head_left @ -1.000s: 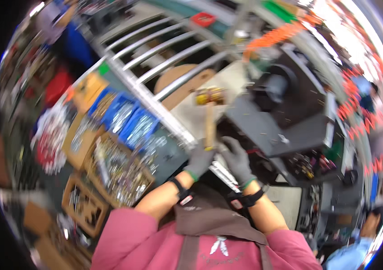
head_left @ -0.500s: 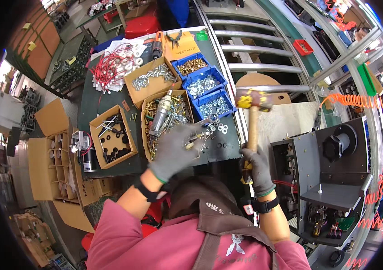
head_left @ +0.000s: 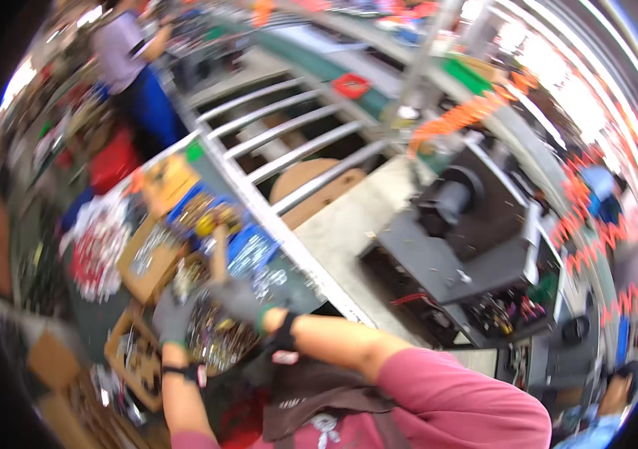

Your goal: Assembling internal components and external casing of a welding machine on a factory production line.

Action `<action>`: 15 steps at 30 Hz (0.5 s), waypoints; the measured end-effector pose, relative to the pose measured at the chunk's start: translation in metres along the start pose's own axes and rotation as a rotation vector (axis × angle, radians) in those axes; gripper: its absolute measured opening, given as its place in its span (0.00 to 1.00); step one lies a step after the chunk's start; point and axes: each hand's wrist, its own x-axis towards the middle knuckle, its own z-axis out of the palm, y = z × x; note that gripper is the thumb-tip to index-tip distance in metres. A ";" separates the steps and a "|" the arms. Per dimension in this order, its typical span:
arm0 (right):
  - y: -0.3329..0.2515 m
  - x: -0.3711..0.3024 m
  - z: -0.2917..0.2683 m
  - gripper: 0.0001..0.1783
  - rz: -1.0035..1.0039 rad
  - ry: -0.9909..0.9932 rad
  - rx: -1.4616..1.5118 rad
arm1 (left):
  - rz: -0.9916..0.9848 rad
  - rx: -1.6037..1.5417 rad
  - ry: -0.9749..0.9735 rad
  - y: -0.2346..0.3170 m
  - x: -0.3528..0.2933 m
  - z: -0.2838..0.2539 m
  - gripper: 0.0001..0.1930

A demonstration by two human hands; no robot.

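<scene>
My right hand point(head_left: 238, 301), in a grey glove, is closed around the wooden handle of a mallet point(head_left: 219, 256). The mallet's worn yellow head lies over the blue parts bins point(head_left: 253, 251). Against the fingers of my gloved left hand point(head_left: 174, 313) is a silver cylindrical tool point(head_left: 184, 280); blur hides whether they grip it. Beneath both hands, a cardboard box point(head_left: 218, 370) holds loose screws and bolts. Behind it, another cardboard box point(head_left: 133, 280) contains small metal fasteners.
A carton with black parts point(head_left: 118, 346) stands left of my left hand. Red and white wiring point(head_left: 98, 251) lies farther left. Metal rollers point(head_left: 296, 153) run beyond the bench, and a black machine housing point(head_left: 446, 254) stands at right. Another person point(head_left: 128, 63) is at the far left.
My view has swung right and blurred. My right hand has brought the mallet leftward over the bins and boxes. My left hand has moved to the left side of the screw box, beside the silver tool.
</scene>
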 end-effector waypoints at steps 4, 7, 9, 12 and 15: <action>-0.001 0.017 0.028 0.24 -0.283 0.059 0.318 | 0.003 0.051 0.018 -0.009 0.008 0.007 0.28; -0.004 0.030 0.043 0.24 -0.239 0.140 0.127 | 0.082 0.113 0.075 -0.018 0.011 0.011 0.19; -0.004 0.035 0.051 0.22 -0.258 0.128 0.145 | 0.086 -0.008 0.000 -0.020 0.010 0.010 0.21; -0.001 0.034 0.055 0.18 -0.217 0.159 0.047 | 0.177 0.256 0.066 -0.020 -0.001 0.004 0.28; 0.000 0.022 0.041 0.16 -0.165 -0.029 0.155 | 0.204 0.182 0.065 -0.009 -0.003 0.001 0.27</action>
